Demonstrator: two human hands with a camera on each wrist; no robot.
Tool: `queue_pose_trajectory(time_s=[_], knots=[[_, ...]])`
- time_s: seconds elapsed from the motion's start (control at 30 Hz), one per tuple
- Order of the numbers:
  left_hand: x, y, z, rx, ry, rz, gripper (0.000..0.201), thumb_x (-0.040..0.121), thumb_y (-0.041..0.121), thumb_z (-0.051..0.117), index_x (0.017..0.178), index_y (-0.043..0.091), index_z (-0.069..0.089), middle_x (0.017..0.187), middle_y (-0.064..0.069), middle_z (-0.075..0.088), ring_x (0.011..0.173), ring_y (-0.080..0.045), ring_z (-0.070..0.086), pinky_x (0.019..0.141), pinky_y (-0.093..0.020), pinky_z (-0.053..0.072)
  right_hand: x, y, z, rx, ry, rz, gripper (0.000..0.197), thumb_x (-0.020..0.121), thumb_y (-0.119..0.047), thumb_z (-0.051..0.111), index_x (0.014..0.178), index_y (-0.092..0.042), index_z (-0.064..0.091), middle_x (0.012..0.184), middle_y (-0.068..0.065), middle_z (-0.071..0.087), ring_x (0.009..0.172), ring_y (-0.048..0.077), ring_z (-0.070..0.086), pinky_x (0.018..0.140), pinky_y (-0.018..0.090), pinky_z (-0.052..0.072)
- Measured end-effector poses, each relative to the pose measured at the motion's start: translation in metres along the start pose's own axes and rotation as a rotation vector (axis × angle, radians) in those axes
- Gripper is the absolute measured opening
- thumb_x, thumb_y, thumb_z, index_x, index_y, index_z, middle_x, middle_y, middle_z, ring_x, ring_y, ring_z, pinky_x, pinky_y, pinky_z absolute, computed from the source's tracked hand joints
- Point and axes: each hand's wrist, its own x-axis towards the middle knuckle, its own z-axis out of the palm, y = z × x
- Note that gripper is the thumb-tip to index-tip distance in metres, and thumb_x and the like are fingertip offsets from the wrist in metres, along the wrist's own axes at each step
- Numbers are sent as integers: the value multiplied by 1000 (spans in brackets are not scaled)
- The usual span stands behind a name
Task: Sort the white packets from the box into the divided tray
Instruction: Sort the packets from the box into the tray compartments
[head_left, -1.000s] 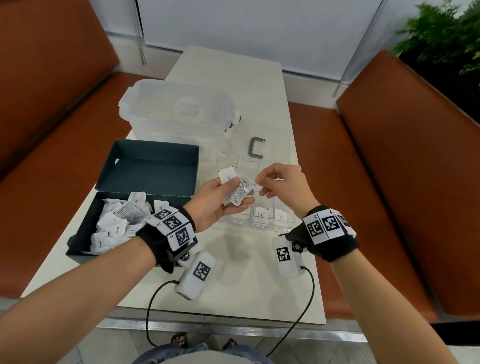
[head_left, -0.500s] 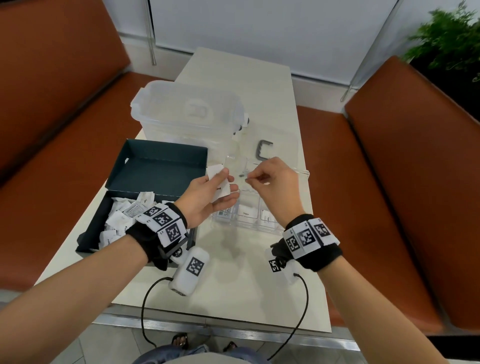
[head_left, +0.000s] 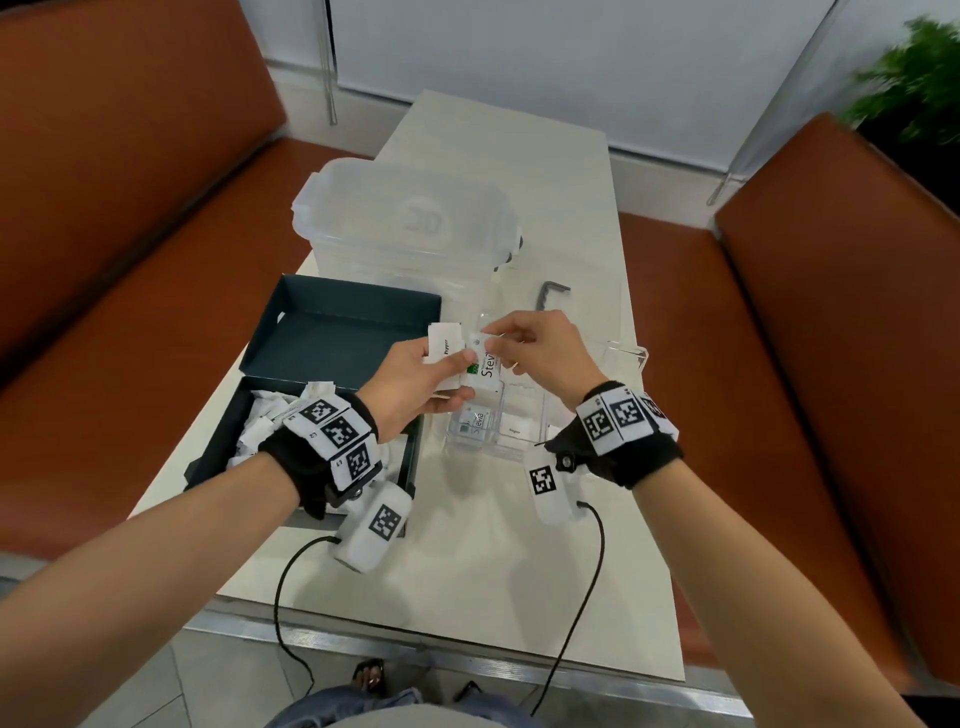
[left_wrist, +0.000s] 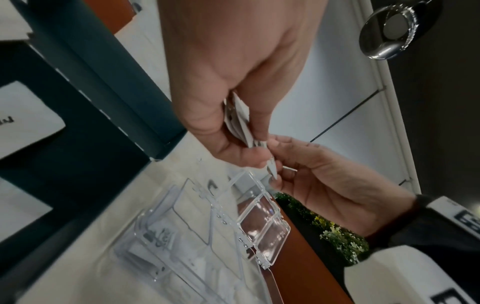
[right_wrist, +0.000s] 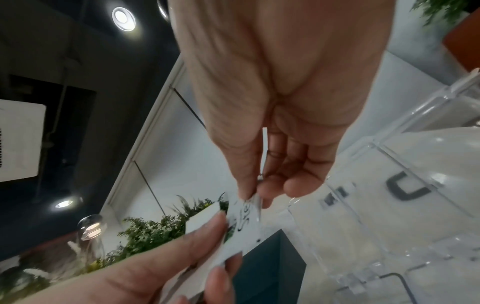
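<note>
My left hand (head_left: 457, 364) holds a small stack of white packets above the clear divided tray (head_left: 626, 353). A packet marked Pepper (head_left: 444, 343) shows at the back of the stack and a Stevia packet (head_left: 487, 370) at the front. My right hand (head_left: 491, 338) pinches the Stevia packet's top edge between thumb and forefinger. The right wrist view shows that pinch on the Stevia packet (right_wrist: 246, 218). In the left wrist view the stack (left_wrist: 237, 119) sits between thumb and fingers. The dark box (head_left: 218, 452) at left holds several more packets (head_left: 270, 415).
The tray's near compartments hold a Stevia packet (head_left: 475, 423) and a second white packet (head_left: 516, 430). The box's lid (head_left: 353, 322) lies behind the box. A lidded clear tub (head_left: 410, 223) stands farther back, an Allen key (head_left: 551, 293) to its right. Orange benches flank the table.
My right hand had drawn slightly away from the stack half a second ago; it now pinches the Stevia packet held in my left hand. The left hand has stayed over the tray.
</note>
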Motion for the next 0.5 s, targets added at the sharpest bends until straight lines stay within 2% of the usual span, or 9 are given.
queue_pose_trajectory(time_s=[0.07,0.17,0.23,0.3,0.33,0.43,0.5], knots=[[1,0,-8,-8,57,7,27,93,21,64,112,2,63,93,-11,67,67,-17,65,58,-22,55,9,8,4,45,52,75,13,88,-9,65,97,-4,72,66,1,66,53,4,59,59,20,54],[1,-1,-21,-17,95,11,26,94,20,63,112,1,61,88,-10,61,64,-15,62,59,-22,54,18,24,14,-119,39,166,14,89,-5,60,95,1,71,70,9,69,50,4,58,56,15,52],[-1,-3,-28,-34,111,8,22,93,20,64,108,3,63,86,-9,62,64,-15,62,58,-21,54,19,32,26,-280,-32,178,17,90,-5,56,95,1,71,85,17,72,63,13,64,63,16,51],[-1,-3,-32,-49,114,6,20,93,19,64,106,4,63,84,-8,62,65,-17,61,58,-21,54,19,37,38,-391,-88,190,18,90,-7,56,98,-2,72,97,17,70,86,24,66,73,21,48],[-1,-4,-33,-55,118,4,19,93,19,64,105,4,64,83,-7,62,66,-17,61,58,-22,54,18,39,43,-429,-110,194,18,90,-7,56,98,-5,72,100,16,69,92,26,65,75,23,47],[-1,-4,-35,-82,130,-10,18,93,19,65,103,5,64,82,-7,63,67,-17,61,58,-22,55,16,44,58,-575,-180,177,18,89,-10,54,99,-10,69,105,16,65,97,31,62,83,34,52],[-1,-3,-35,-103,128,-18,17,93,19,65,102,6,65,82,-6,63,67,-16,63,59,-22,55,15,46,63,-722,-219,146,19,90,-14,55,105,-13,67,108,14,64,100,33,61,86,36,51]])
